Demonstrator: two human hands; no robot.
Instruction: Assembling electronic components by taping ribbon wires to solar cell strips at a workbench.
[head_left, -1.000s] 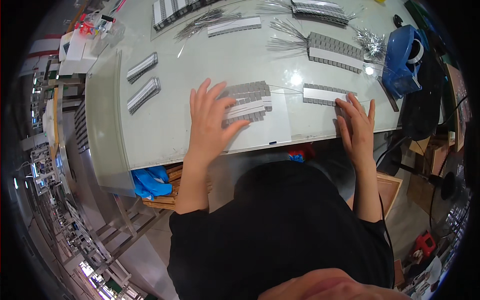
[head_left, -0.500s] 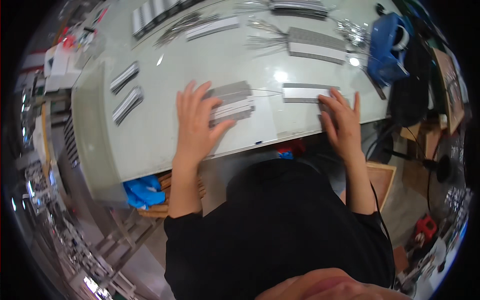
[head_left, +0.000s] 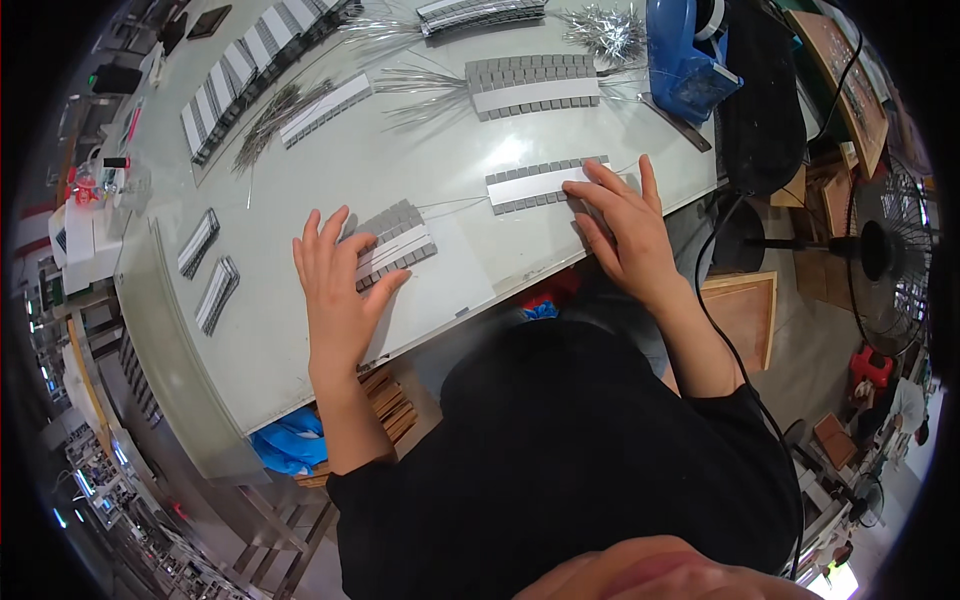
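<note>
My left hand (head_left: 337, 285) is at the left end of a stack of grey segmented strips (head_left: 405, 232) with white bands. Its thumb and index finger grip the stack's near and far sides, while the other fingers stretch away. Under the stack is a pale sheet (head_left: 455, 280). Thin wires (head_left: 455, 206) run from the stack to a second grey segmented strip (head_left: 540, 184) with a white band, lying to the right. My right hand (head_left: 632, 232) rests its fingertips on that strip's right part, fingers apart and thumb off its near edge.
Farther back lie a larger grey segmented block (head_left: 533, 85) with wires fanning out, a long row of strips (head_left: 250, 65) and a silvery wire bundle (head_left: 607, 35). A blue tape dispenser (head_left: 690, 65) stands back right beside a metal ruler (head_left: 675, 122). Two small strip bundles (head_left: 218, 292) lie left.
The whole view has turned and shifted, so the table looks more slanted. Both hands stay on the same pieces, with little visible change in their grip.
</note>
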